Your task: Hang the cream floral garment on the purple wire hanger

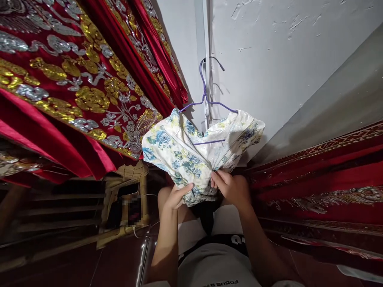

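A white floral blouse (188, 159) with blue and yellow flowers hangs on a purple hanger (205, 93) in front of me, its neckline open in a V. My left hand (178, 195) grips the lower left of the garment, thumb on top and the fingers hidden behind the cloth. My right hand (227, 185) pinches the front where the neckline edges meet, thumb and fingers closed on the fabric. The hanger's hook is at the white strip on the wall.
Red cloth (89, 79) with gold and silver sequin embroidery hangs at the left. More red embroidered fabric (329, 183) is at the right. A bamboo stool (143, 195) carrying a blurred-out object stands at lower left. The white wall (263, 79) rises ahead.
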Tool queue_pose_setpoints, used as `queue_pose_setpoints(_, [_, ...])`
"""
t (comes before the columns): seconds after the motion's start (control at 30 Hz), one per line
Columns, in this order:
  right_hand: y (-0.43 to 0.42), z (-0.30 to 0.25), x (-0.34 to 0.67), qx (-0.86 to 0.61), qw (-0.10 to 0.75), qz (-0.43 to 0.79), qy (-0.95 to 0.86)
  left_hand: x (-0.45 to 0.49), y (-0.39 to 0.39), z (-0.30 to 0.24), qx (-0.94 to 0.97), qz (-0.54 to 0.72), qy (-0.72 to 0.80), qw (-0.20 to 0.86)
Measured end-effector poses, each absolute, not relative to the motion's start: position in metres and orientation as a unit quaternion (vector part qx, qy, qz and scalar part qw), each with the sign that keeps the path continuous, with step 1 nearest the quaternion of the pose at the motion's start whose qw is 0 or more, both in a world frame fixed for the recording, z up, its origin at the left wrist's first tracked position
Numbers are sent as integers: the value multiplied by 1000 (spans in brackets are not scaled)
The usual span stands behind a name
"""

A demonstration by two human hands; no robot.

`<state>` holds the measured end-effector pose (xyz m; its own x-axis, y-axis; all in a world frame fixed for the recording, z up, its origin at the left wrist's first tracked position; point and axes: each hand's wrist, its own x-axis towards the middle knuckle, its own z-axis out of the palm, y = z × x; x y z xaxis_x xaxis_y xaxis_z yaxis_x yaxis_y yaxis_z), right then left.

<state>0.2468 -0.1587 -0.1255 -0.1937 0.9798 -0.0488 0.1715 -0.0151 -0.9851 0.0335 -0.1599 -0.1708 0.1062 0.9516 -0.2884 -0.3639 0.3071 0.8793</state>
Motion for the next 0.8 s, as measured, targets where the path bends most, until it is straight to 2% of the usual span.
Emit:
queue_pose_setpoints(0.13, [-155,-132,235,-491,433,501,-566,48,-157,-156,329,514,476,633])
queue_pose_setpoints(0.27, [-154,-140,235,-484,461,576,-469,66,-157,-163,306,560,478,603])
queue_pose_setpoints(0.33, [-156,-143,236,-486,465,611,-416,74,-158,-174,296,601,494,554])
queue_pose_setpoints(0.43, [-158,-144,237,-496,472,626,-373,84,-159,-190,314,695,555,334])
queue_pose_setpoints(0.5, [-160,-141,238,-496,471,624,-378,89,-160,-198,380,708,569,172])
queue_pose_setpoints(0.57, [-161,-138,238,-488,463,623,-400,95,-160,-201,493,664,552,106])
queue_pose_setpoints(0.67, [-163,-136,238,-473,438,615,-454,105,-156,-200,626,575,491,189])
queue_pose_setpoints(0.8, [-157,-130,243,-471,426,586,-503,118,-150,-195,625,554,465,294])
